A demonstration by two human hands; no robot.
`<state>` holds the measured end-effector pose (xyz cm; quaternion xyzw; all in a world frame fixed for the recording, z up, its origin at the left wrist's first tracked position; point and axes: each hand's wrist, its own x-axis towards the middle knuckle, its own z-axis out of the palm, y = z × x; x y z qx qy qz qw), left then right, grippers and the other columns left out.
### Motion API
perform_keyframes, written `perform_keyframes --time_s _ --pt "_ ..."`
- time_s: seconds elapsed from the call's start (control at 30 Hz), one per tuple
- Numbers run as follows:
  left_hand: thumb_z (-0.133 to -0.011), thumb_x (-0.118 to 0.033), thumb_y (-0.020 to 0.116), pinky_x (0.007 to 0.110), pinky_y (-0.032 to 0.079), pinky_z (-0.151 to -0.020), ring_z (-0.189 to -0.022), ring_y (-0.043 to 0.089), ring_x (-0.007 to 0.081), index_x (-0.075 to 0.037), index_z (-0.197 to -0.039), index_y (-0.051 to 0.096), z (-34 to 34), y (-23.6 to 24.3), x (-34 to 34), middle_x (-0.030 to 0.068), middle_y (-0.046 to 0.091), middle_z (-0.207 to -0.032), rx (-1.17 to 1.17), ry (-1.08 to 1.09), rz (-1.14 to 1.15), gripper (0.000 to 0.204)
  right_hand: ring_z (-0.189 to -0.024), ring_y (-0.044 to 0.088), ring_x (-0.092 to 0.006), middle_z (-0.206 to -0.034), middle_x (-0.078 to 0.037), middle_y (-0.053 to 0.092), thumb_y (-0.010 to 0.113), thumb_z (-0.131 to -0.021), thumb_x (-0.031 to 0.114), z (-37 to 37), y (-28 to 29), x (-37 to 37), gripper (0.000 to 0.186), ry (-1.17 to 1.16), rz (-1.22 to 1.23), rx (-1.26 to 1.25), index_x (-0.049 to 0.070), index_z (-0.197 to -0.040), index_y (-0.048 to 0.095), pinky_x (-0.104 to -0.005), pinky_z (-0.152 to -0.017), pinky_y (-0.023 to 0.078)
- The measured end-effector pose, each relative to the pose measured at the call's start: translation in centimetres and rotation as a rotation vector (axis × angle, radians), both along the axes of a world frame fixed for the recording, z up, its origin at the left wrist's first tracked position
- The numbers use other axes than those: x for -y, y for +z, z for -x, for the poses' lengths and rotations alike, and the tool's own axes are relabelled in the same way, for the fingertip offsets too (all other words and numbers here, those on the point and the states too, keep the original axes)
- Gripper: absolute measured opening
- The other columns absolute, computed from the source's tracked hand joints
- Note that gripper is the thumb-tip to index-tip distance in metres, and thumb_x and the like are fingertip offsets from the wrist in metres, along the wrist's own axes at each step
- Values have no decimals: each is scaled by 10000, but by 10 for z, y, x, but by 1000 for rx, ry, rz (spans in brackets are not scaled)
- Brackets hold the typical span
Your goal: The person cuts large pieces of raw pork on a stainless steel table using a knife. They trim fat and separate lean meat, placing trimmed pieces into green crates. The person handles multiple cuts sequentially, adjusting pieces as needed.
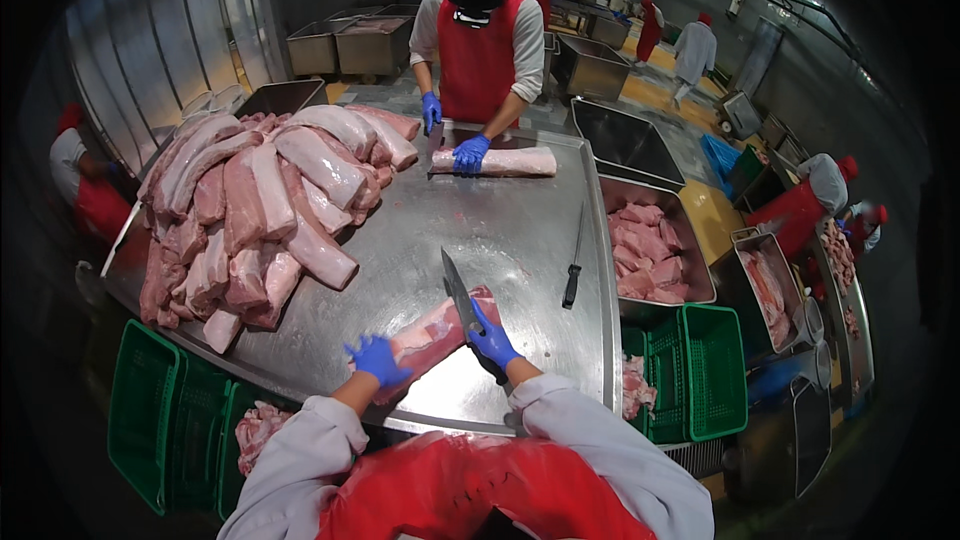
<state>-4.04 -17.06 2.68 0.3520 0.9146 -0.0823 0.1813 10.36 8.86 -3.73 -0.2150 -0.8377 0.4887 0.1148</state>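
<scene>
Gripping knife [462, 298], right hand [493, 341] | left hand [377, 358] seemingly flat on pork slab [432, 337] | meat pile [260, 200] left

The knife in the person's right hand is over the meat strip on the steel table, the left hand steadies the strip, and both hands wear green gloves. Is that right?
Not quite: the gloves are blue, not green. The head view shows the right hand holding the knife over the meat strip on the steel table, with the left hand steadying the strip.
</scene>
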Motion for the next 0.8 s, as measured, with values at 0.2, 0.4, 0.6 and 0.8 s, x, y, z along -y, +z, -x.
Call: perform_keyframes --time_s 0.2,0.4,0.6,0.8 --pt "-843 -314 682 511 460 -912 -1140 520 379 -38 -1296 490 -16 13 -41 189 531 -1209 -30 -185 -363 564 -926 704 -322 -1071 -225 693 583 -934 228 -9 11 2 730 11 -8 74 278 -1564 218 -383 -813 537" --pt "-886 -260 636 515 517 -824 -1046 575 418 -47 -1174 522 3 3 -18 220 539 -1141 55 -194 -523 376 -933 698 -368 -1064 -220 705 648 -875 178 -33 3 13 864 -72 4 83 317 -1573 158 -396 -848 537" --pt "-884 -170 573 520 537 -798 -924 637 430 -16 -1099 524 4 -2 -10 251 542 -1113 58 -116 -468 269 -522 579 -160 -782 -87 652 602 -897 57 -55 -14 22 746 -218 659 -64 135 -1548 245 -319 -491 502" --pt "-852 -134 516 525 519 -846 -1007 632 428 -10 -1086 586 -2 -13 -25 272 588 -1083 149 -22 -519 273 -484 539 -137 -682 -72 581 585 -901 64 -76 -46 -7 294 -176 673 -65 21 -1170 474 -277 -430 443"
